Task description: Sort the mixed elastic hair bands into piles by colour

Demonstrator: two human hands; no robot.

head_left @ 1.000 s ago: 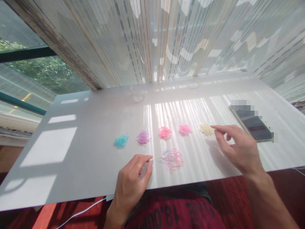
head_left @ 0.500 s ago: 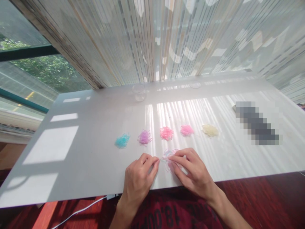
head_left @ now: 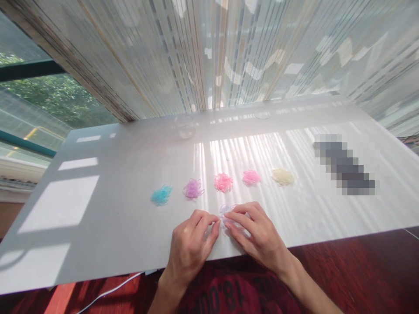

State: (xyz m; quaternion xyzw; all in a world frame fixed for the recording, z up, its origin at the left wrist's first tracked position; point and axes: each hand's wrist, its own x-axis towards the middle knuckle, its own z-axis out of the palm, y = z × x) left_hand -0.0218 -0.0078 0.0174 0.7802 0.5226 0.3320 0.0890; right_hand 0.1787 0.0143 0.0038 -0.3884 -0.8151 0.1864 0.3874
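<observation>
Both hands meet at the mixed pile of thin bands (head_left: 228,208), which lies near the front edge of the bench (head_left: 114,235), presumably for short reach. The left hand (head_left: 193,240) has thumb and forefinger pressed tip to tip at the pile's left side; whether a band is caught between them cannot be told. The right hand (head_left: 257,229) arches over the pile with its fingers slightly parted, covering most of it, likely to steady or separate loose bands.

Behind the pile, five single-colour piles form a spaced row: teal (head_left: 161,195), purple (head_left: 194,189), red-pink (head_left: 223,182), pink (head_left: 251,177) and yellow (head_left: 283,177). The gaps probably prevent the colours from mixing. A clear container (head_left: 185,127) stands farther back, outside the working area.
</observation>
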